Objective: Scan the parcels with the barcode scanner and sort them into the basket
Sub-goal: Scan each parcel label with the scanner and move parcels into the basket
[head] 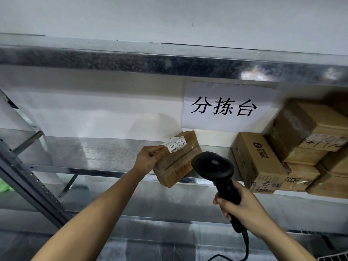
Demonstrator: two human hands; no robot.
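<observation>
Gripping entry, left hand [150, 157]: fingers curled round the left end of a parcel [177, 166], thumb on top beside its white label [176, 146]. Parcel: small brown box, tilted, label up, at the front edge of a metal shelf [94, 153]; whether it rests there cannot be told.

Right hand [243, 206]: clenched round the handle of a black scanner [214, 166], head just right of the parcel. Cable [245, 245]: hangs from the handle base.

Boxes [301, 147]: stacked at the shelf's right end.

Sign [226, 108]: white sheet, black characters, on the wall behind.
</observation>
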